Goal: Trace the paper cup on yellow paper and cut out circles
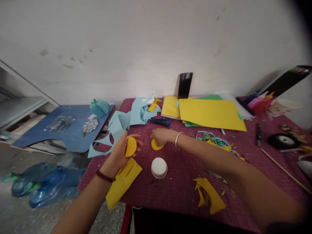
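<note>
In my left hand (119,152) is a rounded yellow paper piece (131,147), held between the thumb and fingers. My right hand (162,136) reaches to the middle of the table, its fingers bunched on a yellow paper circle (157,147); the fingertips are partly hidden. Just in front of that circle a small white cup (159,167) or lid sits with its flat side up. A folded yellow sheet (126,182) with cut slots lies below my left hand.
Light blue paper cutouts (124,120) lie at the back left, near a blue cutter (159,122). Yellow sheets (212,113) and a leaning phone (185,85) are at the back. Yellow scraps (209,195) lie front right, a paper cup (282,107) far right. Water bottles (48,182) lie on the floor.
</note>
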`<state>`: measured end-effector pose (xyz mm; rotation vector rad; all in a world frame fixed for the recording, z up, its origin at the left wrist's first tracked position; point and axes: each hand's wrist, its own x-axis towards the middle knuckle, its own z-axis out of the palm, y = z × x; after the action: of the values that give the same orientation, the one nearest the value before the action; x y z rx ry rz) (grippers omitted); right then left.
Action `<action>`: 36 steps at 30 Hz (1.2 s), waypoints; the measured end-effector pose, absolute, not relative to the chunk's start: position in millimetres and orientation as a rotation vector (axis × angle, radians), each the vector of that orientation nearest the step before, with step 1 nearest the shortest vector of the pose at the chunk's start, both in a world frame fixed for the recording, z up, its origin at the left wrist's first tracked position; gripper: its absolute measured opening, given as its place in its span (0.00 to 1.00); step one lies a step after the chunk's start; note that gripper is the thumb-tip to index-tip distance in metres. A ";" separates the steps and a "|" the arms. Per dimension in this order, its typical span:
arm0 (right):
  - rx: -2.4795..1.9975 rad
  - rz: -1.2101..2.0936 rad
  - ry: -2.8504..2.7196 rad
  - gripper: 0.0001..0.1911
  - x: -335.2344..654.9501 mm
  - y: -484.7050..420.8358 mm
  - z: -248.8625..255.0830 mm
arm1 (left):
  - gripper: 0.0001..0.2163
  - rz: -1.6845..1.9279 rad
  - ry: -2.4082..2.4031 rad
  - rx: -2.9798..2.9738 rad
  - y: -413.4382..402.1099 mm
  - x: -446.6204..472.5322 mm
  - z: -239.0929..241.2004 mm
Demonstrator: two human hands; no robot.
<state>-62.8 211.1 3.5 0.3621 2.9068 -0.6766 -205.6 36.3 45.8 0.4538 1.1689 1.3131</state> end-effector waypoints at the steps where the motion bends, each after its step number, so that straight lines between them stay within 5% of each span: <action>1: 0.374 -0.739 2.886 0.13 -62.9 214.0 4.7 | 0.21 1.316 1.173 0.449 34.0 -207.6 44.4; 6: 0.500 -1.156 2.821 0.06 -49.4 226.1 20.8 | 0.15 1.332 1.303 0.478 30.7 -205.0 43.0; 18: 0.579 -2.099 2.578 0.16 0.9 181.8 68.8 | 0.16 1.509 1.282 0.640 63.4 -137.5 56.3; 36: 0.752 -2.610 2.489 0.20 51.6 160.3 69.2 | 0.16 1.507 1.288 0.659 73.4 -87.8 80.1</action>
<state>51.6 160.3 69.2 0.7522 2.4895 -2.6098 -87.8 73.4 80.1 0.6586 1.2883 1.5065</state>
